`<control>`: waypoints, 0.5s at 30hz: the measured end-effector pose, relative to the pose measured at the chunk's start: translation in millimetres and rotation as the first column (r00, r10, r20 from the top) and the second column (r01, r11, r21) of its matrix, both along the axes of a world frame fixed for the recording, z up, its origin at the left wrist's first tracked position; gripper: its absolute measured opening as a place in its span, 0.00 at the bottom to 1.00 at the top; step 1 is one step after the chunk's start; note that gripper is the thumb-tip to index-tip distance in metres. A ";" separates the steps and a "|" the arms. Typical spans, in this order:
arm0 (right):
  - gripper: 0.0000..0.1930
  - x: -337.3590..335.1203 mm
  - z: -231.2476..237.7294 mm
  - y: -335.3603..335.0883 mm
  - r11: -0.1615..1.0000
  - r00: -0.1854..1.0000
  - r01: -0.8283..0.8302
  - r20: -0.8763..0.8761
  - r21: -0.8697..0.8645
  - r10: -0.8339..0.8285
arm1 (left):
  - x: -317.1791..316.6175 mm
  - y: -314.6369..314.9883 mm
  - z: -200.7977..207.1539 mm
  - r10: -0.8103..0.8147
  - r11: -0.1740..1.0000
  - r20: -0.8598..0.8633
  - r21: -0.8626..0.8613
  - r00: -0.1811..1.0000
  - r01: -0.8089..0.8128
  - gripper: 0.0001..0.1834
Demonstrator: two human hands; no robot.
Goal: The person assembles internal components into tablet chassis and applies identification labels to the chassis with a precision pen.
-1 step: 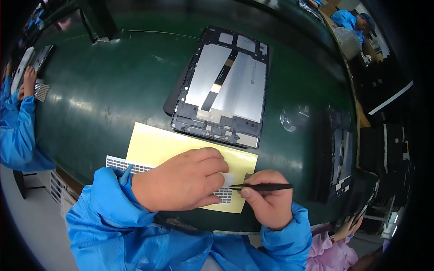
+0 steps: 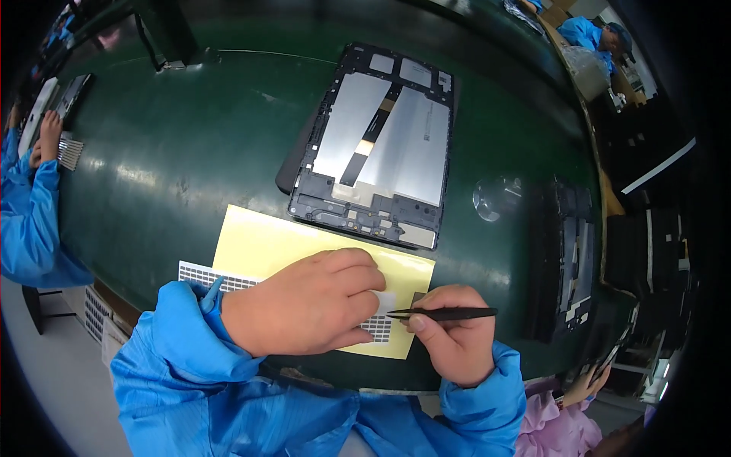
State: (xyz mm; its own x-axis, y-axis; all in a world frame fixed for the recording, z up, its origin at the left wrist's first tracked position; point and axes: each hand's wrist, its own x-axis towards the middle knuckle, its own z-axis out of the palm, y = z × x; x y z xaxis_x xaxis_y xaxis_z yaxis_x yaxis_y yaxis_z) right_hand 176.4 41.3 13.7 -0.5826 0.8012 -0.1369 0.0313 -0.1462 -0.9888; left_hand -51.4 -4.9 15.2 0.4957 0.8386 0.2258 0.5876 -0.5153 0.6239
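My right hand (image 2: 461, 335) grips black tweezers (image 2: 457, 313) between thumb and fingers. Their tips point left and meet the sheet of small dark stickers (image 2: 375, 330), close to my left fingertips. My left hand (image 2: 304, 305) lies over this white-backed sheet with curled fingers, closed on its edge and covering its middle. Under the sheet is a yellow paper (image 2: 304, 242). Beyond it lies an opened tablet body (image 2: 365, 145), with silver plates, a black frame and a dark flex cable (image 2: 370, 137) running across it at a slant.
Right of the tablet is a clear round plastic piece (image 2: 496, 199). Dark tablet parts (image 2: 567, 263) stand near the table's right edge. At the left, a co-worker's hands (image 2: 48, 141) are at another device; a person in pink (image 2: 563, 423) sits at lower right.
My right hand and the tweezers have shifted very slightly to the right. My left hand stays in place.
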 end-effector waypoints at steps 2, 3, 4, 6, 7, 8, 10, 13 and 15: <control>0.10 0.8 1.1 1.0 0.998 0.999 -0.035 0.031 0.043 0.034 | 0.7 -0.5 -0.3 0.003 1.000 0.008 0.003 1.000 -0.003 0.17; 0.10 1.6 1.0 1.8 0.994 0.996 -0.070 0.064 0.087 0.064 | 1.0 -0.6 -0.6 0.003 1.000 0.016 0.009 1.000 -0.003 0.17; 0.10 2.5 0.4 1.9 0.994 0.996 -0.069 0.064 0.084 0.064 | 1.0 -0.8 -0.5 0.003 1.000 0.016 0.006 1.000 -0.003 0.17; 0.10 4.0 -1.9 2.1 0.981 0.989 -0.107 0.121 0.163 0.088 | 1.0 -1.1 -0.5 0.003 1.000 0.011 0.018 1.000 -0.003 0.18; 0.10 3.9 -2.5 2.2 0.981 0.989 -0.106 0.122 0.161 0.087 | 0.9 -0.8 -0.5 0.001 1.000 0.012 0.015 1.000 -0.001 0.18; 0.09 3.7 -3.0 2.4 0.979 0.988 -0.107 0.128 0.175 0.085 | 0.7 -0.5 -0.2 -0.001 1.000 0.009 0.011 1.000 0.001 0.18; 0.09 3.6 -3.8 1.9 0.976 0.987 -0.107 0.136 0.188 0.082 | 0.7 0.2 -0.1 -0.003 1.000 0.009 0.008 1.000 0.003 0.18; 0.10 1.7 -2.7 1.1 0.993 0.994 -0.058 0.096 0.107 0.047 | 0.6 1.2 0.0 0.005 1.000 0.016 0.010 1.000 -0.005 0.18; 0.10 -2.1 2.1 3.0 0.998 1.000 -0.005 -0.022 -0.066 0.003 | -0.8 1.7 -0.4 0.008 1.000 0.027 0.013 1.000 -0.008 0.18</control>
State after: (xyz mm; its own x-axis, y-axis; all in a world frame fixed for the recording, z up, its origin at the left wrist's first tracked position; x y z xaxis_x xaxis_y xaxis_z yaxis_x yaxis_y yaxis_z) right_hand 174.3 44.4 15.8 -0.5892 0.7885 -0.1762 0.0103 -0.2107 -0.9775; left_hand -52.2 -3.2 14.8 0.4827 0.8392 0.2504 0.5745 -0.5192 0.6328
